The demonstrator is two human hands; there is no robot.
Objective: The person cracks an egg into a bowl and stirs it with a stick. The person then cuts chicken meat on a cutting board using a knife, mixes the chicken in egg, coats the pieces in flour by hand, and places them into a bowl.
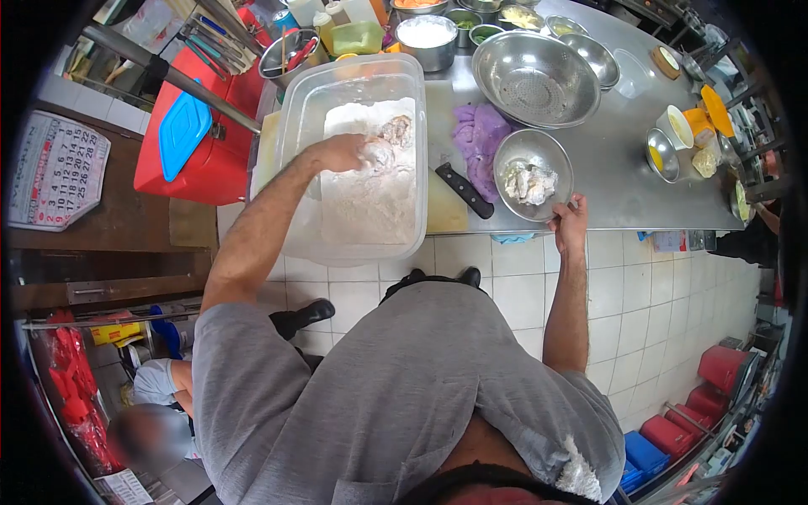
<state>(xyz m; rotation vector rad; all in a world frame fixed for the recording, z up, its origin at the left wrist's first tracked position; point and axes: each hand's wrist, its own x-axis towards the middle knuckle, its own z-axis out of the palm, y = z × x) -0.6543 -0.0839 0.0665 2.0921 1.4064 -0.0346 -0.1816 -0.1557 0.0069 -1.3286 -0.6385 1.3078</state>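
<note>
My left hand (347,154) reaches into a large clear plastic tub (290,215) of white flour (370,210). Its flour-coated fingers curl down into the flour; what they close on, if anything, is hidden. Just beyond the fingertips lies a lumpy, brownish, floured piece of food (396,130). My right hand (570,220) grips the near rim of a steel bowl (560,164) at the counter's edge. Inside that bowl are floured pieces of food (530,183). Between tub and bowl, a black-handled knife (465,190) lies beside a crumpled purple cloth (480,143).
A big steel colander (539,80) stands behind the bowl. Several containers, among them a steel pot of white powder (427,40), line the back. A red cooler (181,135) with a blue lid panel is at left. Another person (156,412) is low at left.
</note>
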